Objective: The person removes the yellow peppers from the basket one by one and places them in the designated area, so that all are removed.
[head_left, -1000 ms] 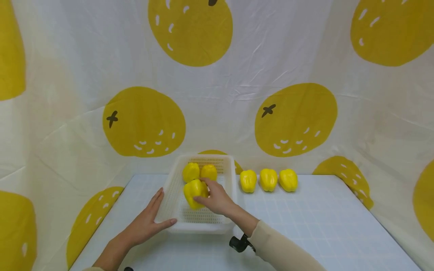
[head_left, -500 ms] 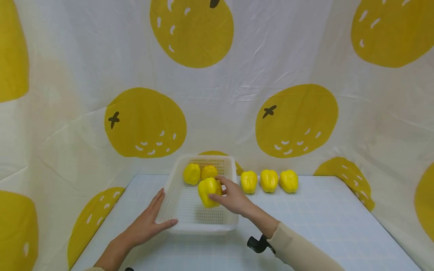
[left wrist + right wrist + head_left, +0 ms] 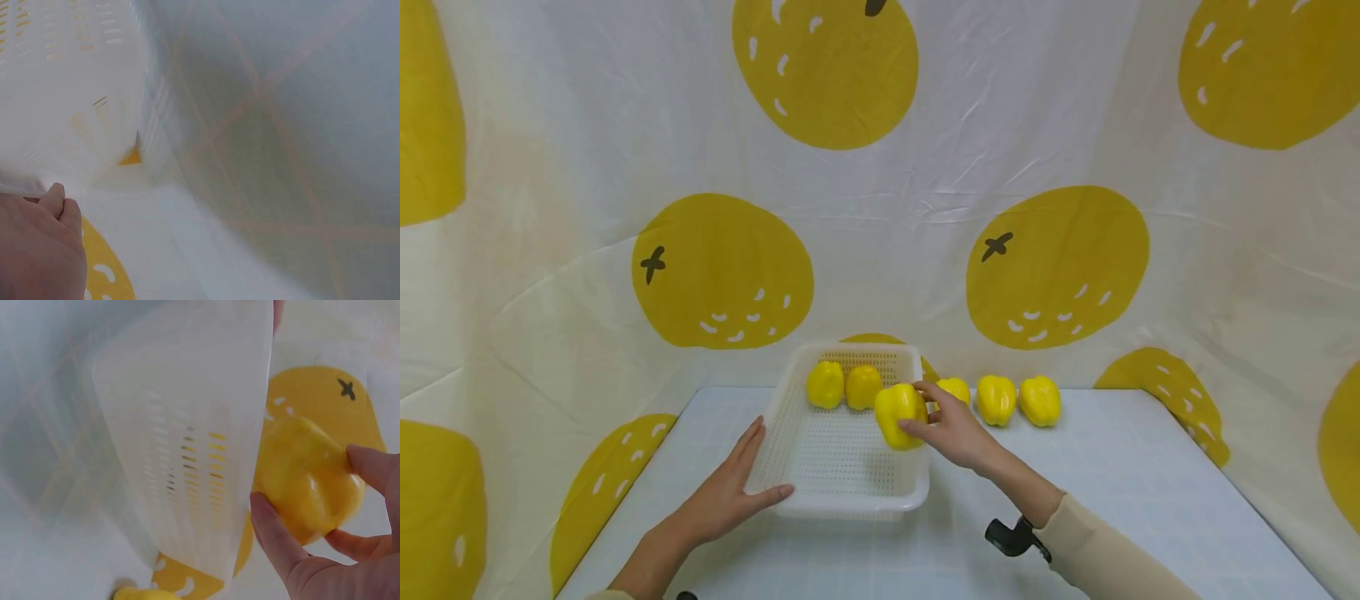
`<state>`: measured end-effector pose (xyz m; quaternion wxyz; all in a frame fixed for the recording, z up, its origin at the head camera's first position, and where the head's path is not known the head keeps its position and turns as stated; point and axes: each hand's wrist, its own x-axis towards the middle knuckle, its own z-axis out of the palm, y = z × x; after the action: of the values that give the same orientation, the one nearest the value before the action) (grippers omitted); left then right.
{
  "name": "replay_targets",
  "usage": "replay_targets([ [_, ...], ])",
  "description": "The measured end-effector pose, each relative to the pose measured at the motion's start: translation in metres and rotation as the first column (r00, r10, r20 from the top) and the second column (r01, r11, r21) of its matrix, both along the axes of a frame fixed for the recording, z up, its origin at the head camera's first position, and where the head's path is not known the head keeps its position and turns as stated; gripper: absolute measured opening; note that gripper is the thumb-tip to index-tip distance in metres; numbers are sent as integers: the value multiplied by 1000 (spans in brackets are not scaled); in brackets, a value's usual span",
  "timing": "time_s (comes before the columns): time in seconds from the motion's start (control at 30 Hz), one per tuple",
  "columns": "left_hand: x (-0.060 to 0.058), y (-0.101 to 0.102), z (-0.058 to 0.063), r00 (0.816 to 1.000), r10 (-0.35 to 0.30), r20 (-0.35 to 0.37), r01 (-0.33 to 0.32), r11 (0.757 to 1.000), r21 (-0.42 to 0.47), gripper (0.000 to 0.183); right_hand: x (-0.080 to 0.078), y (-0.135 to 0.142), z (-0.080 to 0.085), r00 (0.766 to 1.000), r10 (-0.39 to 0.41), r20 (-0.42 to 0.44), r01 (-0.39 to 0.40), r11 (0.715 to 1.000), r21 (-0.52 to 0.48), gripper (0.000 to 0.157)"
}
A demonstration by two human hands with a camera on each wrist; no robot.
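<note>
In the head view a yellow bell pepper (image 3: 901, 416) is held by my right hand (image 3: 955, 427), raised at the right rim of the white plastic basket (image 3: 842, 502). The right wrist view shows the thumb and fingertips around this bell pepper (image 3: 309, 481), beside the basket's slotted wall (image 3: 181, 425). My left hand (image 3: 722, 496) rests against the basket's front left corner, its fingers straight along the left side and the thumb on the front rim. Two yellow peppers, one left (image 3: 825, 385) and one right (image 3: 863, 387), sit at the back inside the basket.
Right of the basket, three more yellow peppers stand in a row, the near one (image 3: 953, 389) partly behind my right hand, then a middle pepper (image 3: 996, 401) and an end pepper (image 3: 1040, 401). A patterned curtain (image 3: 880, 275) backs the pale table (image 3: 1112, 475).
My right hand has lifted the bell pepper from the middle of the basket and carried it right, to the right rim. My left hand has stayed at the basket's corner.
</note>
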<state>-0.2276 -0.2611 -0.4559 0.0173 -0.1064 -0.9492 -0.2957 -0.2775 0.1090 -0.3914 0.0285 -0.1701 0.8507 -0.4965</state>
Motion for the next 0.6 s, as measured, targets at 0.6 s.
replay_targets([
  [0.6,-3,-1,0,999,12,51,-12,1000,5,118,1,54,-8,996,-55,67,54,998,18,73],
])
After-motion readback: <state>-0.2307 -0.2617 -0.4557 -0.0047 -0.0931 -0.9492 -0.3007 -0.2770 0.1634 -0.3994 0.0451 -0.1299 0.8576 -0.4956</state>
